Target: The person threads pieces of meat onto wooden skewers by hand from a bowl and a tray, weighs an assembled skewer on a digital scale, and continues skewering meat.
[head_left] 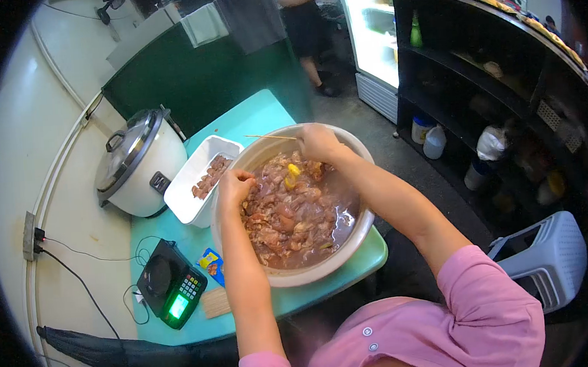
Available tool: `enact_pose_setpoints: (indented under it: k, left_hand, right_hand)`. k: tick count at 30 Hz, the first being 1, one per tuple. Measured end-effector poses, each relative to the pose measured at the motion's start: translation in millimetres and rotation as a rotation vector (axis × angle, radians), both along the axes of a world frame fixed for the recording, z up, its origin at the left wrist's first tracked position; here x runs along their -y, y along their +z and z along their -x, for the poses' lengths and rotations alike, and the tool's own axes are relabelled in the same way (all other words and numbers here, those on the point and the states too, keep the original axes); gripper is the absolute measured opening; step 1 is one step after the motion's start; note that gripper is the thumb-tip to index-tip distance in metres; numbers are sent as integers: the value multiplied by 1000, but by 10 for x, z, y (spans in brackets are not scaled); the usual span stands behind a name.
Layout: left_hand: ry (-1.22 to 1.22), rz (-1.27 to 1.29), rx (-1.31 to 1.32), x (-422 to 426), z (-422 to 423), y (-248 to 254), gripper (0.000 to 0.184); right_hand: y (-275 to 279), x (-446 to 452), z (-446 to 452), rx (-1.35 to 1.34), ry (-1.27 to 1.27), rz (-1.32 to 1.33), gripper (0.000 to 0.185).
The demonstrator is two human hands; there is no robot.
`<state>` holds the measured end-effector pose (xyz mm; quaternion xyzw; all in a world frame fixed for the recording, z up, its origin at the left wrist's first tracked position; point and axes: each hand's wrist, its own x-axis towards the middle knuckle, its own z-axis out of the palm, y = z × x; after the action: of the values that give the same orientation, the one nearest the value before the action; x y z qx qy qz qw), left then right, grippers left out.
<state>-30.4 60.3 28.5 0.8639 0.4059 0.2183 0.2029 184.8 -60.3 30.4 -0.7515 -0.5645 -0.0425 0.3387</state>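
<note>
A large pale basin (366,229) of raw marinated meat pieces (286,214) in brownish liquid stands before me, with yellow bits (293,173) on top. Above its far rim my right hand (318,143) is closed on a thin bamboo skewer (271,137), whose free end points left. My left hand (237,185) is over the left rim, its fingers pinched together at the edge of the meat. Whatever those fingers hold is hidden. Just left of that hand is a white tray (186,197) with skewered meat (211,177) in it.
The basin and tray stand on a turquoise table (249,112). A rice cooker (138,163), a digital scale (171,285), a blue packet (211,264) and a wooden block (215,303) are at the left. A grey stool (548,259) and dark shelves (476,71) are right; a person (305,28) stands behind.
</note>
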Motion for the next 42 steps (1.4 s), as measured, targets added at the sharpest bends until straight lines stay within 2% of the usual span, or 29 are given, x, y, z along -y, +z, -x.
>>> enact_pose_setpoints:
  k: [9, 11, 12, 16, 18, 25, 30, 32, 33, 36, 39, 42]
  left_hand:
    - [-71, 43, -73, 337, -235, 156, 21]
    - [-191, -217, 3, 458, -320, 128, 25]
    - [-194, -216, -5, 487, -327, 129, 25]
    - [-288, -46, -105, 528, -357, 189, 23]
    - [-356, 131, -272, 481, -283, 255, 23]
    - [-618, 211, -515, 496, -213, 327, 30]
    - [-632, 179, -505, 364, -203, 146, 25]
    - [-489, 366, -368, 356, -202, 161, 24]
    - [-490, 376, -371, 326, -198, 133, 24]
    - [-422, 191, -182, 249, -150, 106, 18]
    - [-312, 173, -248, 201, -91, 154, 18]
    - [-214, 217, -191, 169, -42, 176, 20]
  right_hand:
    - [54, 41, -11, -106, -3, -1, 19]
    - [14, 30, -23, -71, -18, -27, 20]
    - [27, 48, -3, -80, -20, -28, 20]
    - [18, 36, -21, -77, -31, 8, 21]
    - [-30, 4, -58, -72, -19, -10, 22]
    - [12, -38, -68, -110, -31, -18, 22]
    - [-44, -93, -119, -106, -61, -55, 22]
    - [-42, -74, -127, -138, -36, -78, 20]
    - [-60, -73, -131, -144, -37, -70, 20]
    - [-56, -92, -148, -312, 115, -156, 24]
    - [-56, -112, -135, -365, 150, -147, 25]
    - [-55, -100, -136, -365, 178, -105, 26]
